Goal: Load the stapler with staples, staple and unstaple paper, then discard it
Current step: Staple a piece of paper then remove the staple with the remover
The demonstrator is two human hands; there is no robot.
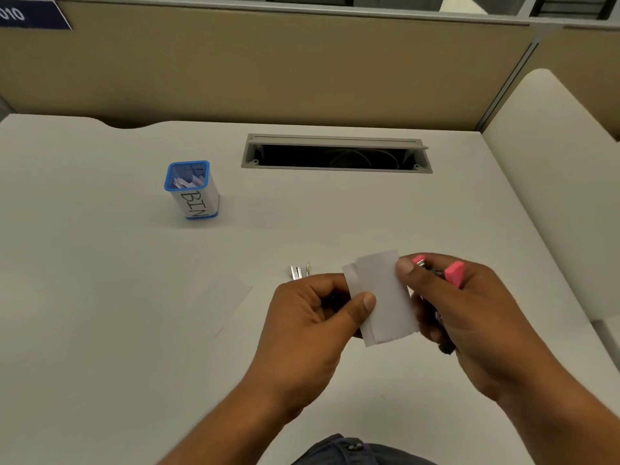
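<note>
Paper [382, 297], two small slips overlapped, hangs above the bench [100, 330] between both hands. Its long axis runs far to near, with the near end leaning a little right. The left hand [312, 317] pinches its left edge between thumb and curled fingers. The right hand [476, 317] is curled round a pink stapler [454, 275], and its thumb tip touches the paper's far right corner.

The stapler lies just right of the paper and partly behind it. Its axis is roughly parallel, pink end far and dark end near, but I cannot tell which way its mouth faces. The next move probably depends on bringing the paper's right edge to that mouth, and the right hand is nearer.

Loose staples [298, 271] lie just beyond the left hand and a spare sheet [224, 297] lies to its left. The bin [194, 204] stands well apart, far left.
</note>
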